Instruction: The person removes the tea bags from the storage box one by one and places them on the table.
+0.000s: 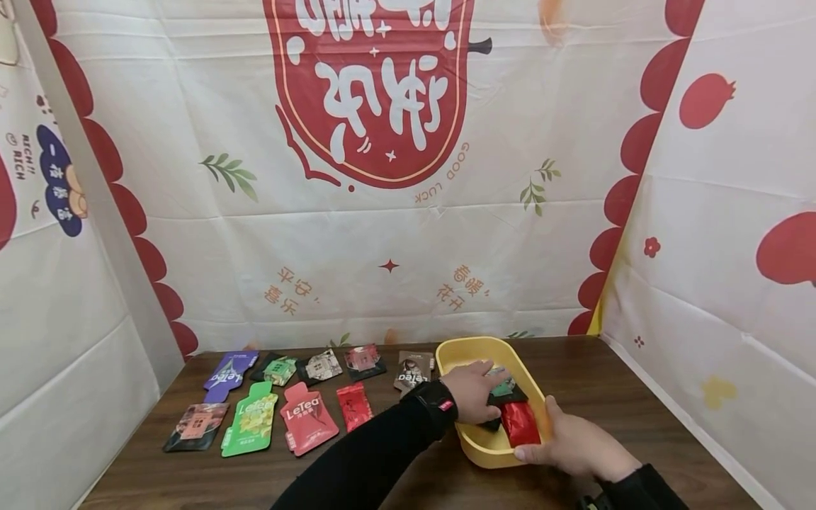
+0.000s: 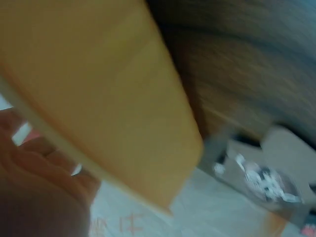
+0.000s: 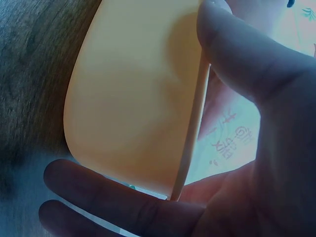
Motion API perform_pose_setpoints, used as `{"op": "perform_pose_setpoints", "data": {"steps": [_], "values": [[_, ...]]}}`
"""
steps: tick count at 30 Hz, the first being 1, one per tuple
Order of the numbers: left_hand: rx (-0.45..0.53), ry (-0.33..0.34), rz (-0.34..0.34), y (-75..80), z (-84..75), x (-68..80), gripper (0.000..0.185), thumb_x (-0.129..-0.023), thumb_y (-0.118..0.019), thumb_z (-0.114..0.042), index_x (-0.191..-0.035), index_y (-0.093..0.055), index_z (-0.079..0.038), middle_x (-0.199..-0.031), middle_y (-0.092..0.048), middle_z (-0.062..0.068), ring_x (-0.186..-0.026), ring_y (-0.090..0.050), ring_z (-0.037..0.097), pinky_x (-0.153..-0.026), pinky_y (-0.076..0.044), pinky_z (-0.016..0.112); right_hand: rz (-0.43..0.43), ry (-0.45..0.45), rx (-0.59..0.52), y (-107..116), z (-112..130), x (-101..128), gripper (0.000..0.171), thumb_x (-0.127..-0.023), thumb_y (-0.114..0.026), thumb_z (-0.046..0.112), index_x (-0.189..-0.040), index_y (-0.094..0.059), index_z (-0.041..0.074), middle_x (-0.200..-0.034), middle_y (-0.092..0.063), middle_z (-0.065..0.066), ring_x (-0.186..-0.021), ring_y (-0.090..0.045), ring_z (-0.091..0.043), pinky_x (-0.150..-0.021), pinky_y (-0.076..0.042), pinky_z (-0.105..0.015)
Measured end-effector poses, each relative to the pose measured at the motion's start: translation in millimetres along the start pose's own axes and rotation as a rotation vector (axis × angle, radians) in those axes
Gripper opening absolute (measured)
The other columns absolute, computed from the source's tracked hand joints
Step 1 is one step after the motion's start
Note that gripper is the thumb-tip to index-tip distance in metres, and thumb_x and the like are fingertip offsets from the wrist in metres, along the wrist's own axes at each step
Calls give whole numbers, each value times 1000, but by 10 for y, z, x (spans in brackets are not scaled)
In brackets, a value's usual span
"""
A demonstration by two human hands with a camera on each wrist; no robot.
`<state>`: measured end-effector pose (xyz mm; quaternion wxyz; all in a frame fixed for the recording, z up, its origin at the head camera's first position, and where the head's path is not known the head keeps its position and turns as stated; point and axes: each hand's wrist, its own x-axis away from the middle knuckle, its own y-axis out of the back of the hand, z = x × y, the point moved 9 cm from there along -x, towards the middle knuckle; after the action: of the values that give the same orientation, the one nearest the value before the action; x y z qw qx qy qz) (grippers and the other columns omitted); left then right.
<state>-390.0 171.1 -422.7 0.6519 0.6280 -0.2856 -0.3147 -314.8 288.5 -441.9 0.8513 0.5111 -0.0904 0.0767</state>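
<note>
A yellow tray [image 1: 472, 345] sits on the brown wooden table, right of centre. Inside it lie a dark packet [image 1: 510, 389] and a red packet [image 1: 519, 423]. My left hand [image 1: 474, 389] reaches into the tray from the left, and its fingers lie flat on the dark packet. My right hand [image 1: 574, 443] grips the tray's near right corner. In the right wrist view the thumb [image 3: 232, 49] hooks over the tray's rim [image 3: 190, 148] and the fingers [image 3: 98, 192] lie under the tray. The blurred left wrist view shows only the tray's outer wall [image 2: 98, 89] and part of my palm [image 2: 39, 192].
Left of the tray, several packets lie in two rows: a purple pouch [image 1: 229, 374], a green pouch [image 1: 251, 418], a red pouch [image 1: 308, 418], a small red packet [image 1: 353, 406] and darker ones. Printed cloth walls [image 1: 395, 234] enclose the table at the back and both sides.
</note>
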Motion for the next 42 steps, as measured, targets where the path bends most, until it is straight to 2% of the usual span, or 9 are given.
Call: {"op": "perform_pose_setpoints", "data": {"steps": [4,6,10,13,23,29,33,37,42], "values": [[12,83,90,-141,-64,-81,68,-94,-64,-51,-154,-37,-37,-145,-49,-8,-134,-40,5,-98,-41,29,2,-2,6,1,5,5,126,-77,-76,63,-142,-15,-26,-121,-55,-37,-102,-58,-41,-86,-45,-62],[5,105,108,-184,-88,-103,66,-93,-66,-50,-153,-40,-37,-140,-53,-9,-128,-45,5,-94,-44,29,2,-6,-13,9,10,10,126,-77,-77,62,-143,-15,-25,-122,-55,-36,-101,-58,-39,-85,-45,-61],[-42,118,54,-161,-124,-125,50,-92,-69,-47,-139,-58,-34,-123,-59,-8,-106,-58,8,-83,-48,28,-14,3,-30,45,32,15,127,-75,-79,60,-144,-14,-25,-123,-55,-34,-99,-58,-36,-83,-46,-58],[-88,118,1,-131,-132,-132,32,-93,-69,-42,-125,-67,-35,-111,-60,-8,-94,-60,9,-77,-48,29,-21,9,-23,64,41,8,127,-74,-79,61,-144,-15,-24,-122,-56,-33,-97,-57,-35,-81,-47,-56],[-74,95,-32,-120,-129,-149,24,-93,-68,-30,-114,-72,-39,-93,-59,-10,-83,-55,8,-71,-43,28,-8,3,-6,64,28,1,128,-75,-77,64,-144,-15,-24,-127,-51,-39,-105,-58,-40,-86,-45,-62],[-43,89,-123,-38,-123,-101,14,-95,-65,-26,-107,-72,-29,-86,-58,-7,-75,-56,8,-67,-44,26,-17,18,-17,57,32,10,127,-75,-78,62,-144,-15,-24,-126,-53,-37,-101,-58,-37,-84,-47,-58],[-8,34,-204,103,-143,7,14,-96,-61,-21,-104,-73,-24,-85,-59,-7,-74,-55,7,-64,-44,21,-19,22,-10,45,30,16,127,-74,-78,62,-144,-16,-24,-124,-55,-35,-100,-59,-36,-83,-48,-58],[23,-36,-313,301,-121,163,18,-96,-61,-17,-109,-73,-20,-90,-61,-7,-79,-56,5,-68,-45,17,-7,7,-6,37,23,20,127,-74,-78,63,-144,-17,-24,-123,-55,-36,-99,-59,-36,-81,-48,-58],[106,-50,-434,533,77,418,25,-96,-61,-15,-118,-72,-18,-99,-63,-5,-82,-58,5,-70,-46,17,15,-16,-10,26,-3,7,129,-73,-77,65,-144,-16,-24,-121,-56,-35,-92,-56,-35,-77,-48,-55]]}}
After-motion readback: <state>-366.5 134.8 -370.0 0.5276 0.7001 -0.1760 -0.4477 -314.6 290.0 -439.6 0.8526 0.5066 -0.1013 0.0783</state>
